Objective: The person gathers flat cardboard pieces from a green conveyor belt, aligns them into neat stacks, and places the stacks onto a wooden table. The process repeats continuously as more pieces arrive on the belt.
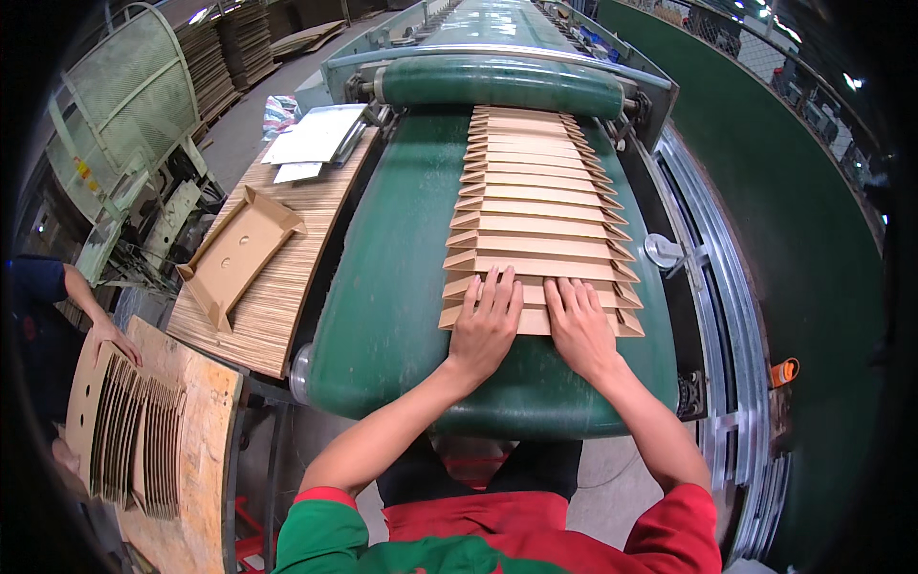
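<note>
Both hands are flat down at the centre of the frame: the left hand (486,320) and right hand (578,325) lie side by side, fingers stretched and spread, palms pressing on the nearest folded cardboard blanks (535,230). Neither grip is closed around anything; it's open-handed contact, fingertips on top of the front pieces. Those blanks run in an overlapping, shingled row up the green conveyor belt (392,277), from the hands to the green roller (502,84) near the top. Left of the belt, a slatted wooden surface (277,287) carries an opened brown cardboard tray (239,251) and white paper sheets (314,136). At the lower left another person's hand (117,340) rests on a bundle of die-cut cardboard sheets (129,430) standing on edge on a plywood board (206,459).
</note>
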The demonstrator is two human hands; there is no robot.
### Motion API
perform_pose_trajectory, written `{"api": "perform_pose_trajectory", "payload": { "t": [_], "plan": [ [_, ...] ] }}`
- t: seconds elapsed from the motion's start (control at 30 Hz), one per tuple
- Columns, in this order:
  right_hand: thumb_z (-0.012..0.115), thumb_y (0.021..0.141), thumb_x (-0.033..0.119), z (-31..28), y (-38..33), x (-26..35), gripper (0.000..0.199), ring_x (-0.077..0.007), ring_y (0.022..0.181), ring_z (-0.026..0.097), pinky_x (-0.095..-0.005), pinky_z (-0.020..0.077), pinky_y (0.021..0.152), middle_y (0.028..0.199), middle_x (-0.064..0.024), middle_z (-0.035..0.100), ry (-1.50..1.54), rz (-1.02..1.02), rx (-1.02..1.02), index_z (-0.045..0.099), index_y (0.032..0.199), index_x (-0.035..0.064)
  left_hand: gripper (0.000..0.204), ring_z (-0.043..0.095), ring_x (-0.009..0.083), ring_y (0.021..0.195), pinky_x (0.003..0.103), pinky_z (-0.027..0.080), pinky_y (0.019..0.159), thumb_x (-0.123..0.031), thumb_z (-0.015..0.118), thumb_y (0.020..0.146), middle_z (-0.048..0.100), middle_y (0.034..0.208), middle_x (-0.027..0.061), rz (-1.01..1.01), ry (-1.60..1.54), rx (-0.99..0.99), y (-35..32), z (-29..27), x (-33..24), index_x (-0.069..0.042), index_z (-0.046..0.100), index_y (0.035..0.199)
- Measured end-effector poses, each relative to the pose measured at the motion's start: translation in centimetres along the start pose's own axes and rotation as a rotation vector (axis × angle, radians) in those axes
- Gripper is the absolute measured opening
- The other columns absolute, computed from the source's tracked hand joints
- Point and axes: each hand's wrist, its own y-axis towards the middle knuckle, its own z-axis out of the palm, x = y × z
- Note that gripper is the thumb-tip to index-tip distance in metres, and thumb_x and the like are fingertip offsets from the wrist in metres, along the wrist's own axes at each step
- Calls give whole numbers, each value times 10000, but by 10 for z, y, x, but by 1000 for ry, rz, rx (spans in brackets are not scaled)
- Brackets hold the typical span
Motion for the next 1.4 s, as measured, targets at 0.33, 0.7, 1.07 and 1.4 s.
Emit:
{"api": "perform_pose_trajectory", "payload": {
  "t": [0.33,0.7,1.07,1.4],
  "plan": [
    [616,857,142,12,14,-27,199,-291,992,588,-410,467,886,992,-125,617,104,-9,-65,621,1028,40,292,545,283,939,407,453,848,-97,626,842,544,979,121,23,-174,114,23,-5,6,5,644,1114],
    [703,798,165,3,18,-41,254,-312,1140,581,-449,463,971,1174,-147,611,-14,-115,-277,646,1018,49,722,490,403,1386,512,341,1198,-139,652,886,518,1483,266,6,0,133,64,2,5,-17,421,1559],
    [843,647,94,-38,21,-38,856,-428,1413,416,-510,350,1185,1495,-225,442,453,14,19,459,1409,24,525,573,390,1278,452,440,1107,-136,704,825,595,1325,274,101,-129,318,67,-8,1,98,580,1278],
    [755,807,172,14,69,-86,604,-385,1299,546,-460,453,1096,1344,-209,589,422,-24,-76,553,1346,-13,195,682,287,980,379,514,873,-134,648,869,720,1004,166,118,-109,166,54,21,-5,6,687,1000]
  ]
}}
